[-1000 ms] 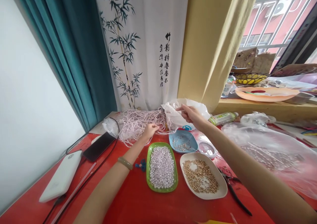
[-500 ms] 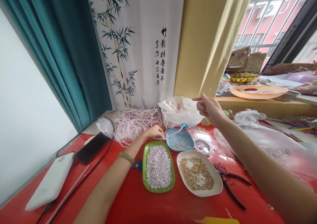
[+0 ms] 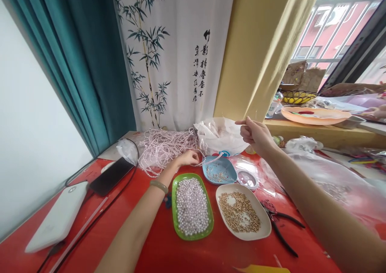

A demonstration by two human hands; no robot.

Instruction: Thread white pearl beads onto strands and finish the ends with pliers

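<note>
My left hand, a bangle on its wrist, is closed over a strand of pale pink beads whose end reaches right, above the blue tray. Behind this hand lies a tangled pile of bead strands. Raised in front of the white plastic bag, my right hand has its thumb and forefinger pinched and its other fingers curled. Whatever it pinches is too fine to make out. Nearer me are a green tray of loose pearly beads and a cream tray of gold beads.
Black-handled pliers lie right of the cream tray. A round clear-lidded case sits beside the blue tray. At left are a dark phone, a white power bank and a cable. Plastic bags cover the right side.
My left hand has shifted slightly, still on the bead strand. The right hand keeps its raised pinch. The whole view has tilted a little.
</note>
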